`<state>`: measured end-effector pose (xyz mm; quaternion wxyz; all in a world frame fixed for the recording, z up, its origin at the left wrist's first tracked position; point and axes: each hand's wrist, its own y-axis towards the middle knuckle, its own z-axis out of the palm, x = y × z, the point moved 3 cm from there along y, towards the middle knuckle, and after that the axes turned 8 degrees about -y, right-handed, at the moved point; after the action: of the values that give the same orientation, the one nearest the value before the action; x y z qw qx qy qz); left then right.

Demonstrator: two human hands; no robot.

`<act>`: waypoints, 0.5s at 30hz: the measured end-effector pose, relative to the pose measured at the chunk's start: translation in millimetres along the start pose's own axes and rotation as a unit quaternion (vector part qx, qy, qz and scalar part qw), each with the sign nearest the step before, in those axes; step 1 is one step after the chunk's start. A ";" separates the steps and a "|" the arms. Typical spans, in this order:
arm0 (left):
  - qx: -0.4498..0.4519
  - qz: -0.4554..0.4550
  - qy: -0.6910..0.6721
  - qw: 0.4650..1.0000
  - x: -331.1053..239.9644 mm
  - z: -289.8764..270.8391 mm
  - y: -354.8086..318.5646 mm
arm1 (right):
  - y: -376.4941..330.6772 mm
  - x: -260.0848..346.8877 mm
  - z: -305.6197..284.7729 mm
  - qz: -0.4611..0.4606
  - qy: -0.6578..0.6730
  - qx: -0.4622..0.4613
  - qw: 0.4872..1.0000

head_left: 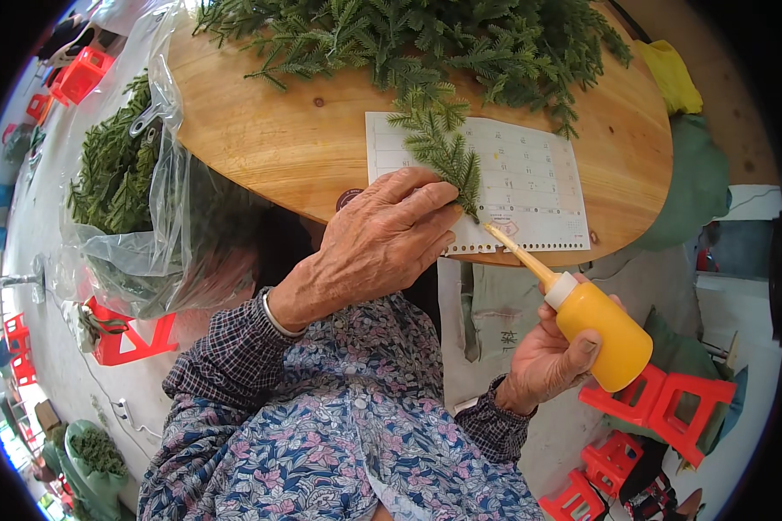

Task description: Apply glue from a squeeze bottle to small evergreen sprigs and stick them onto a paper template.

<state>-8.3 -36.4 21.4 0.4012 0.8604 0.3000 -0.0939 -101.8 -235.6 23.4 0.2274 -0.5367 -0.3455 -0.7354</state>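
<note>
Between the fingers of my left hand is the lower end of a green artificial pine sprig, held over a white calendar sheet. My right hand is wrapped round a yellow squeeze bottle with a white collar and a long, narrow nozzle. The bottle is tilted, and its nozzle tip lies close to the sprig's stem end; whether they touch I cannot tell. Left fingertips are partly hidden behind the sprig.
A heap of pine sprigs covers the far side of the wooden table. On the left stands a clear plastic bag with more sprigs. Red stools stand at lower right, another red stool at left. A yellow cloth hangs far right.
</note>
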 end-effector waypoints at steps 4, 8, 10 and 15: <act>0.000 -0.004 -0.003 1.000 0.5 0.8 0.6 | 0.9 -1.1 -0.4 -0.004 0.004 -0.011 1.000; 0.001 -0.003 -0.001 1.000 -0.2 -0.5 0.5 | 0.5 -0.3 0.4 -0.002 0.019 -0.027 0.999; 0.002 -0.003 0.000 1.000 -0.4 -0.9 0.2 | 0.5 -0.6 0.4 -0.001 0.025 -0.032 0.999; 0.009 -0.003 0.001 1.000 -0.3 -1.1 -0.7 | 1.8 -3.8 0.3 0.007 0.016 -0.011 1.000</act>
<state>-9.1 -35.3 21.8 0.3925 0.8633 0.3020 -0.0972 -99.1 -236.6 20.3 0.2322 -0.5301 -0.3299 -0.7458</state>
